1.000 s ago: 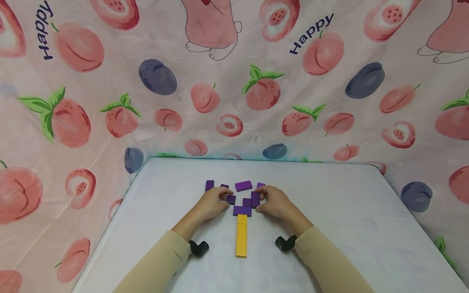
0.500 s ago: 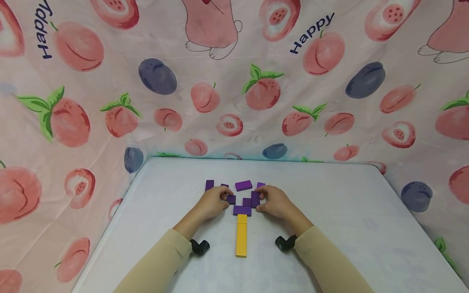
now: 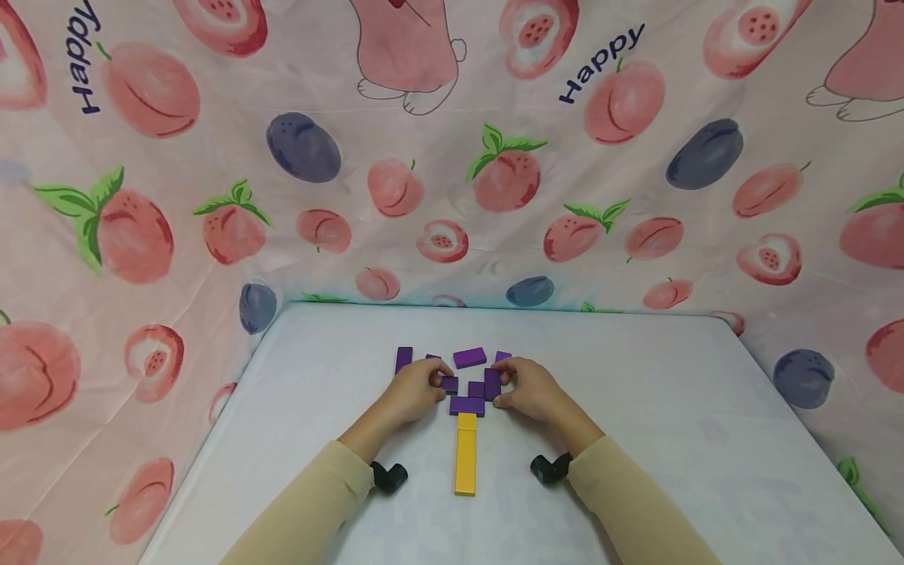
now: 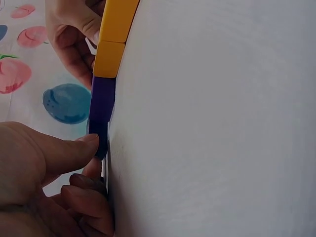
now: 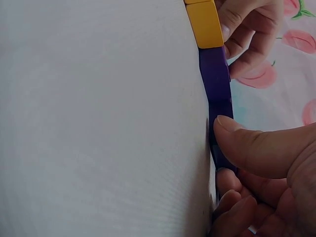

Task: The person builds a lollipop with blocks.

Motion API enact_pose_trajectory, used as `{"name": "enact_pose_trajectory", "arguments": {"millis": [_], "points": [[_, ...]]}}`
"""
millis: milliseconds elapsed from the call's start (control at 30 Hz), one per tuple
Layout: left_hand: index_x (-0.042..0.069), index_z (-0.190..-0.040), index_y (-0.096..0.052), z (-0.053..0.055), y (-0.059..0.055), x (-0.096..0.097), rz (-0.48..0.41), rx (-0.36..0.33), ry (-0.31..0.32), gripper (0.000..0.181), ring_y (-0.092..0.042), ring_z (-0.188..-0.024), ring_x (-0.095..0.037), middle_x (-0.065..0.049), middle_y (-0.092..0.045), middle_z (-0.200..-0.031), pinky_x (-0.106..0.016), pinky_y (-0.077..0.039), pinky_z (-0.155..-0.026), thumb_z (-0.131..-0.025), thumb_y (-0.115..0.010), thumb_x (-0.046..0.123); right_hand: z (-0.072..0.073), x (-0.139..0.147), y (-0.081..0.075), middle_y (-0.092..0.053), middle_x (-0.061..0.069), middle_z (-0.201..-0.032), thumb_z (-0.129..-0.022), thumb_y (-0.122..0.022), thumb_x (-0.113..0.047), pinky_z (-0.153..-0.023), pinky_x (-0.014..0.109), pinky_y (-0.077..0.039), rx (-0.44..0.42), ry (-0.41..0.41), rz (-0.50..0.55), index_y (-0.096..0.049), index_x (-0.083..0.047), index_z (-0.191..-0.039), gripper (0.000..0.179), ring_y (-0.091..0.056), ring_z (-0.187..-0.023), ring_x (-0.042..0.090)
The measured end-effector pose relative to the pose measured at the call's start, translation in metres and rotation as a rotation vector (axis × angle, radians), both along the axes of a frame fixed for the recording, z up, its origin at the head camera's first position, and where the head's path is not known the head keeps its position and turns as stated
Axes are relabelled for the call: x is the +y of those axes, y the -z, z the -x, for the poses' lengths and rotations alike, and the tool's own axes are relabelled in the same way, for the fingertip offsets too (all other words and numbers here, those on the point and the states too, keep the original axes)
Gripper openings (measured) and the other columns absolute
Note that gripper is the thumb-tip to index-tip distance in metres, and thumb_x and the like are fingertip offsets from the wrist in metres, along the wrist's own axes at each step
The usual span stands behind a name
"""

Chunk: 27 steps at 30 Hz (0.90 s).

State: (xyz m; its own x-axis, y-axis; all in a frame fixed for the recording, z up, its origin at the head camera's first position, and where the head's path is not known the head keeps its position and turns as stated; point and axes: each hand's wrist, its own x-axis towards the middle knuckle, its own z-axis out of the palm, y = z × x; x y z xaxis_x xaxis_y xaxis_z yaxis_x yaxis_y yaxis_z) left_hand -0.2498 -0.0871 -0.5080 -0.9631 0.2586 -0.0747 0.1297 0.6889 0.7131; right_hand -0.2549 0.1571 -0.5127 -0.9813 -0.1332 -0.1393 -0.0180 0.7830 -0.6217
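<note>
My left hand [image 3: 417, 390] pinches a small purple block [image 3: 450, 384] between thumb and fingers. On the other side, my right hand [image 3: 534, 388] grips a longer purple block [image 3: 492, 384], thumb at its near end and fingers at its far end. A small purple block [image 3: 476, 390] stands against that one's left side. Just nearer lies a purple block [image 3: 467, 406] set crosswise, at the top of a column of yellow blocks [image 3: 464, 463]. In the right wrist view, my thumb [image 5: 247, 148] presses the end of the purple row, and its far side is hidden.
Behind the hands lie loose purple blocks: a tilted one [image 3: 469, 359], one at the left [image 3: 404, 357], and one partly hidden by the right hand [image 3: 503, 356]. A white table [image 3: 671, 439] bears them all. Fruit-printed cloth [image 3: 452, 157] hangs behind.
My left hand has shifted slightly right with the small purple block, narrowing the gap to the other blocks. The right hand and the remaining blocks stay where they were.
</note>
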Motion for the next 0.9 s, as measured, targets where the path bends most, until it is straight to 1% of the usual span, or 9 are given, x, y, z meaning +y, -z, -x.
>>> {"name": "enact_pose_trajectory", "arguments": {"millis": [233,400,533,900], "points": [[0.018,-0.123,-0.075,-0.0015,-0.002,0.0031,0.013,-0.012,0.012,0.026,-0.059,-0.094,-0.021,-0.001,-0.063,-0.096,-0.039,-0.053,-0.088,-0.1,-0.075,0.008,-0.0007,0.0003,0.0003,-0.063,0.001,-0.103,-0.082,-0.093,-0.013,-0.108,0.049,-0.053,0.002,-0.004,0.002,-0.07,-0.017,-0.139,0.062,-0.058,-0.11,0.025],[0.019,-0.123,-0.076,-0.0015,-0.0038,0.0045,0.024,-0.004,0.025,0.021,-0.059,-0.09,-0.02,0.0,-0.066,-0.096,-0.038,-0.053,-0.087,-0.105,-0.068,0.011,-0.0005,0.0004,0.0006,-0.063,0.002,-0.104,-0.082,-0.093,-0.013,-0.109,0.05,-0.053,0.0,-0.003,0.006,-0.07,-0.017,-0.139,0.061,-0.058,-0.111,0.026],[0.019,-0.122,-0.076,-0.0003,-0.0045,0.0058,0.025,-0.007,0.036,0.021,-0.059,-0.089,-0.02,0.0,-0.067,-0.095,-0.038,-0.053,-0.087,-0.107,-0.065,0.011,0.0004,0.0003,0.0008,-0.063,0.001,-0.104,-0.082,-0.093,-0.014,-0.109,0.05,-0.053,-0.004,0.0,0.001,-0.07,-0.018,-0.14,0.062,-0.058,-0.111,0.026],[0.02,-0.123,-0.076,0.0002,-0.0051,0.0103,0.039,-0.021,0.055,0.022,-0.059,-0.087,-0.019,0.0,-0.067,-0.094,-0.035,-0.052,-0.083,-0.108,-0.063,0.012,-0.0001,0.0016,-0.0009,-0.063,0.001,-0.102,-0.082,-0.094,-0.015,-0.103,0.047,-0.053,0.009,-0.017,0.001,-0.07,-0.016,-0.139,0.062,-0.058,-0.108,0.024]]}}
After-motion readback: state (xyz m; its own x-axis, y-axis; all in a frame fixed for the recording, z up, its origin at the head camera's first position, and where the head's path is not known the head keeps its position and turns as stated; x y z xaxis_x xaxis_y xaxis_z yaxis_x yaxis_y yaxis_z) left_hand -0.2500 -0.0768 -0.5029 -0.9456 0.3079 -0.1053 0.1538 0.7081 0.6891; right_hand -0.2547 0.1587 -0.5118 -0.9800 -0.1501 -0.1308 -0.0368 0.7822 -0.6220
